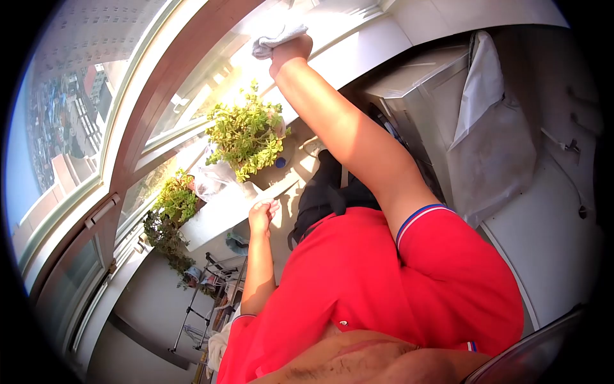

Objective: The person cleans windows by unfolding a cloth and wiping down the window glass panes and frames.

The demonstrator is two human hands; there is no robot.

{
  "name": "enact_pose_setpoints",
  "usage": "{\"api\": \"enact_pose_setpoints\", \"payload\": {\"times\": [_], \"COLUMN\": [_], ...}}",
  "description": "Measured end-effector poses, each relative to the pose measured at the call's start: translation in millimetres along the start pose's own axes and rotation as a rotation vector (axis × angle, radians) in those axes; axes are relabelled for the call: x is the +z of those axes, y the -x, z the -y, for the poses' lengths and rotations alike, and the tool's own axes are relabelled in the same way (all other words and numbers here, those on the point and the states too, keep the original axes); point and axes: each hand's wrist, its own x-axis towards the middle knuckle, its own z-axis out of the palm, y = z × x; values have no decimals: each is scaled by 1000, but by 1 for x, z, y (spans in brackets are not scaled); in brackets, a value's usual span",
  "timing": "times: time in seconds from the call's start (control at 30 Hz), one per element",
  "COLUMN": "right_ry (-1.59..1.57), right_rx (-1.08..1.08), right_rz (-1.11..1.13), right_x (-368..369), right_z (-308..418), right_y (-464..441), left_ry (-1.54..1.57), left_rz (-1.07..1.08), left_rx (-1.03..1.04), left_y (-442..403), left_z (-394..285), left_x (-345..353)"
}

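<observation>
At the top centre my right hand (293, 52) is closed round a pale cloth (279, 40), over the brightly lit ledge by the window. My right arm is stretched far out. Lower and to the left, my left hand (262, 214) hangs near the white sill, below the larger green plant (246, 133). Its fingers are partly curled, and nothing shows in them. The window frame (137, 102) curves along the left of the view.
Smaller plants (178, 197) stand on the sill (220, 217) beside a plastic bag (214, 179). A folding metal rack (208, 307) is at lower left. On the right, a pale cover (489, 147) hangs over a boxy appliance (422, 77).
</observation>
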Motion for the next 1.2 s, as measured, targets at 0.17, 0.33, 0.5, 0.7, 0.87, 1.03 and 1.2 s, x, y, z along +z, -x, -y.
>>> {"api": "enact_pose_setpoints", "payload": {"times": [0.17,0.33,0.5,0.7,0.87,1.03,1.2], "right_ry": [-84,-76,-373,-114,205,404,71], "right_rx": [324,431,234,-1076,-1454,-1539,-1010], "right_rz": [-280,-308,-235,109,19,98,530], "right_x": [-54,-70,-22,23,0,2,4], "right_z": [-40,-27,68,249,214,112,-34], "right_y": [-180,-207,-118,-48,-91,-33,58], "left_ry": [-24,-76,-117,-156,-147,-101,-25], "left_rz": [-75,-53,60,30,-14,38,126], "left_rx": [54,-14,-87,0,-19,-76,-77], "left_y": [28,47,51,28,30,24,12], "left_z": [-6,2,-7,-37,-36,11,35], "left_x": [15,51,73,82,77,56,27]}}
